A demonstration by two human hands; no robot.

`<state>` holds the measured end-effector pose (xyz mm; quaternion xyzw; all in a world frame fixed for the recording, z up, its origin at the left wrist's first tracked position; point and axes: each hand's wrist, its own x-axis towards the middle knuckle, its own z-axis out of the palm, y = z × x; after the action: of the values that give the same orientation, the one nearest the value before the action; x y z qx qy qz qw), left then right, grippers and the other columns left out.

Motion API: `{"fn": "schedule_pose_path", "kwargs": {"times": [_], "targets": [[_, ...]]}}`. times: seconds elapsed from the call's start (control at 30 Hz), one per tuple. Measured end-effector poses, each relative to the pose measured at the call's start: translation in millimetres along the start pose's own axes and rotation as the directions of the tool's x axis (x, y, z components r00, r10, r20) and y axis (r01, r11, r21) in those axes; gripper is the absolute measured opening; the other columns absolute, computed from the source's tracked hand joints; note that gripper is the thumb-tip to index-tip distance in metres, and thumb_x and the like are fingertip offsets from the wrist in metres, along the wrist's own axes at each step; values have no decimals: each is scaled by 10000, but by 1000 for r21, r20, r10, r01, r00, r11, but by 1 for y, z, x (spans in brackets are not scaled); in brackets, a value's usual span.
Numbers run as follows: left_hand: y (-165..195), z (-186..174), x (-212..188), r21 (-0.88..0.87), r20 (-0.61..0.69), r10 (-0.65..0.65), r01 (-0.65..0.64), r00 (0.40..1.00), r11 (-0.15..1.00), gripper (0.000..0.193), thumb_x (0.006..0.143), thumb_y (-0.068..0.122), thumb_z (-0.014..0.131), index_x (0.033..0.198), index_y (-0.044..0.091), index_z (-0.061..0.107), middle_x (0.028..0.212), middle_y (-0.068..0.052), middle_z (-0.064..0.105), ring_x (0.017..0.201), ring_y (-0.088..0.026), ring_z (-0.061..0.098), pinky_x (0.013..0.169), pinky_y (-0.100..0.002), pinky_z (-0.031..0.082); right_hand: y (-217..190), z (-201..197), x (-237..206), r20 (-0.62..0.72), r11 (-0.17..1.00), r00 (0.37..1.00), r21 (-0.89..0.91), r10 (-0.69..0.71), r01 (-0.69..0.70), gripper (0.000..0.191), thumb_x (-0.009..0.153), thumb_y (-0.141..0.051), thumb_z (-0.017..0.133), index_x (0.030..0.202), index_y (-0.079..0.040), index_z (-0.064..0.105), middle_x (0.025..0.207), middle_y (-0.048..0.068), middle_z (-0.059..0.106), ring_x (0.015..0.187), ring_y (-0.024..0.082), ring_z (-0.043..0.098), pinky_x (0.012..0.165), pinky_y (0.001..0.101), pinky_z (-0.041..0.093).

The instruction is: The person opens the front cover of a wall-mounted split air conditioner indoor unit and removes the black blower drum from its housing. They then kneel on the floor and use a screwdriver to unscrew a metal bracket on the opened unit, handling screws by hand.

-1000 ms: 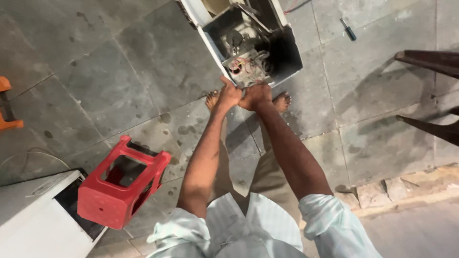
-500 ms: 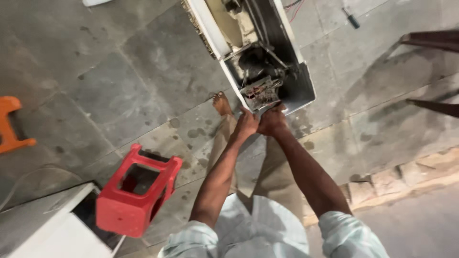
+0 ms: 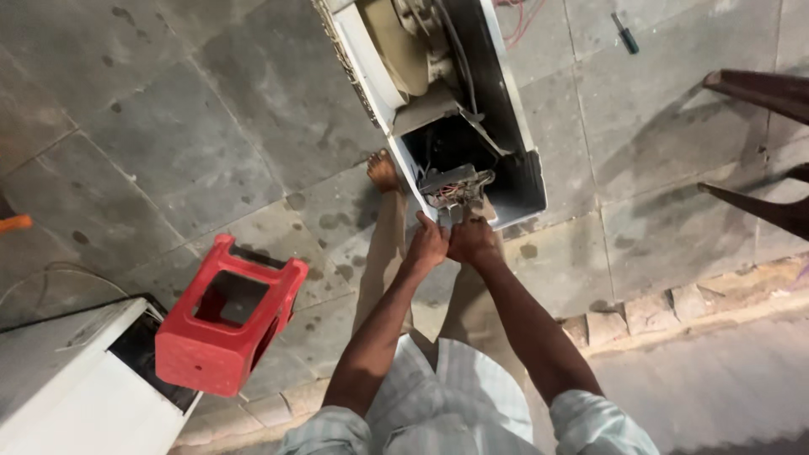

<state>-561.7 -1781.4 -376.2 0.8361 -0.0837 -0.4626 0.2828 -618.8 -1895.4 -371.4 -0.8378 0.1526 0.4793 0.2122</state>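
An opened white appliance casing point(image 3: 514, 118) lies on the stone floor ahead of me, its inside showing a fan housing and dark cavity. At its near end sits a small metal part with wires point(image 3: 455, 187). My left hand point(image 3: 427, 244) and my right hand point(image 3: 474, 240) are side by side at that end, fingers closed on the lower edge of the wired part. My bare left foot point(image 3: 382, 171) rests beside the casing.
A red plastic stool point(image 3: 227, 316) lies tipped at my left. A white appliance point(image 3: 76, 388) fills the lower left corner. A screwdriver point(image 3: 624, 33) lies on the tiles far right. Dark wooden furniture legs point(image 3: 758, 93) jut in from the right. A raised stone ledge point(image 3: 674, 303) runs along the right.
The view has shifted, so the casing and my hands sit lower in the frame and more of the casing's inside shows. Both hands stay on the wired part.
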Motion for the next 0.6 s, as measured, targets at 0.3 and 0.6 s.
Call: {"fn": "schedule_pose_path", "kwargs": {"times": [0.3, 0.6], "targets": [[11, -4, -5, 134, 27, -76, 72, 997, 988, 722, 973, 310, 517, 1356, -189, 164, 987, -408, 654, 897, -567, 656, 797, -622, 527, 2, -5, 3, -29, 1000, 999, 26, -14, 15, 564, 927, -525, 483, 1050, -52, 764, 1079, 233, 732, 1035, 389, 712, 956, 508, 522], [36, -36, -8, 263, 182, -101, 50, 978, 964, 893, 891, 439, 577, 1370, -215, 203, 1048, -371, 672, 971, -523, 671, 860, -577, 540, -13, -19, -15, -219, 994, 972, 95, 81, -61, 578, 822, -556, 583, 1013, -43, 769, 1026, 208, 736, 1008, 422, 698, 926, 529, 521]]}}
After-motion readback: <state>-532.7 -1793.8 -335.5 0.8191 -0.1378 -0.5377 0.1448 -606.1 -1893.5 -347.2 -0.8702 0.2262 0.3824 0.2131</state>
